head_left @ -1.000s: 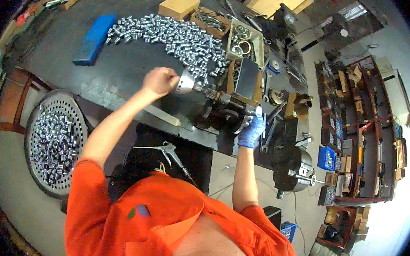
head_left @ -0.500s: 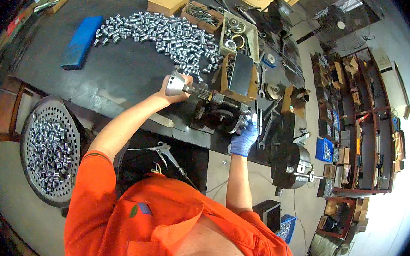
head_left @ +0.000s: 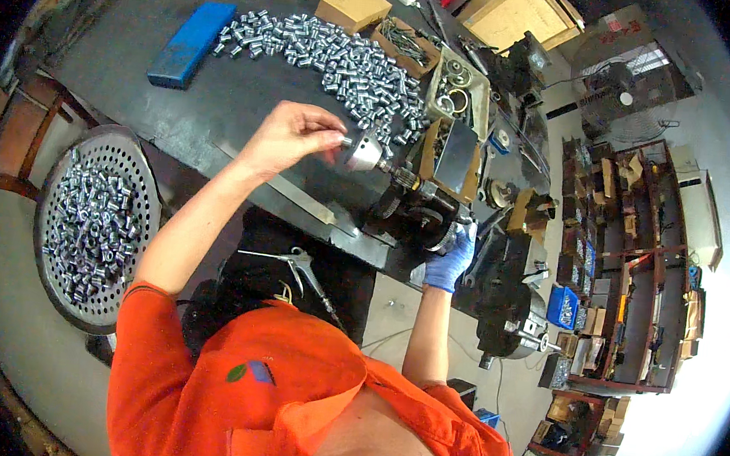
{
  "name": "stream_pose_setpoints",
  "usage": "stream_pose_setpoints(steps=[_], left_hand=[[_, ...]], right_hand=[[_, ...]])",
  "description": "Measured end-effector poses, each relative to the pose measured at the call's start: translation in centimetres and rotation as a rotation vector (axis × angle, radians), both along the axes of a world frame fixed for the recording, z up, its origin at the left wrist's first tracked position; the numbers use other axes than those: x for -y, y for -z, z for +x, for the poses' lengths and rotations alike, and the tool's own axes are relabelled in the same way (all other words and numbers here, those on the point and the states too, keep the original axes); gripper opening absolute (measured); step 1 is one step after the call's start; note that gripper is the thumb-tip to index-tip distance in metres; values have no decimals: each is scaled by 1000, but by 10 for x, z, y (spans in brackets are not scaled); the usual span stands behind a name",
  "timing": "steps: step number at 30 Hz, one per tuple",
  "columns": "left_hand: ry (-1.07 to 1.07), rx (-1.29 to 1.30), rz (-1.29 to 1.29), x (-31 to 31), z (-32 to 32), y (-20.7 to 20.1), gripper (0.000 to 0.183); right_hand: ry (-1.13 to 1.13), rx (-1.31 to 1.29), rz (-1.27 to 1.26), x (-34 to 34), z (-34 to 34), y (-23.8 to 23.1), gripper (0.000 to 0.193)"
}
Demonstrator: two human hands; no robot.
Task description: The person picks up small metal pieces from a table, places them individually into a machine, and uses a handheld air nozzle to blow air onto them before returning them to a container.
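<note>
My bare left hand (head_left: 284,143) pinches a small shiny metal part (head_left: 346,142) between thumb and fingers. That part sits at the front face of a silver conical chuck (head_left: 363,153), touching it or just in front; I cannot tell which. The chuck is on the left end of a dark geared bench machine (head_left: 419,208) at the table's front edge. My right hand (head_left: 450,262), in a blue glove, is closed round the wheel (head_left: 444,237) at the machine's right end, its fingertips partly hidden. Beyond the chuck spreads a pile of small shiny metal sleeves (head_left: 368,74).
A blue oblong block (head_left: 192,45) lies left of the pile. A perforated round metal tray (head_left: 148,178) with more sleeves stands at my left. An air blow gun (head_left: 300,266) hangs below the table edge. A bench vise (head_left: 513,312) stands right; open boxes (head_left: 409,47) sit behind.
My left hand has let go of the chuck's side and moved left to its front, now pinching a small part. My right hand stays on the wheel. The whole view has shifted slightly.
</note>
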State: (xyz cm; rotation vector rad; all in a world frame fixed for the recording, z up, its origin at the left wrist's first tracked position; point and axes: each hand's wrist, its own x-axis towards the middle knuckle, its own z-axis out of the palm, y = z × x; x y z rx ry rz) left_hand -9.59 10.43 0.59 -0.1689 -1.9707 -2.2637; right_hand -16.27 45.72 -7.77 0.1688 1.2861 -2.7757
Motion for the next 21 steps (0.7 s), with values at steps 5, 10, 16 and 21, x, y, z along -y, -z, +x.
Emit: stream_pose_setpoints(steps=[5,10,16,21], left_hand=[[82,18,97,-1,-9,8,19],[125,-7,-24,4,-16,3,21],[133,-27,-103,5,-13,-4,21],[67,-66,-180,4,-12,2,21]], right_hand=[[238,73,176,11,-1,-2,27],[214,166,127,8,24,-24,33],[61,-39,121,7,39,-89,39],[59,-97,122,15,-27,-107,45]])
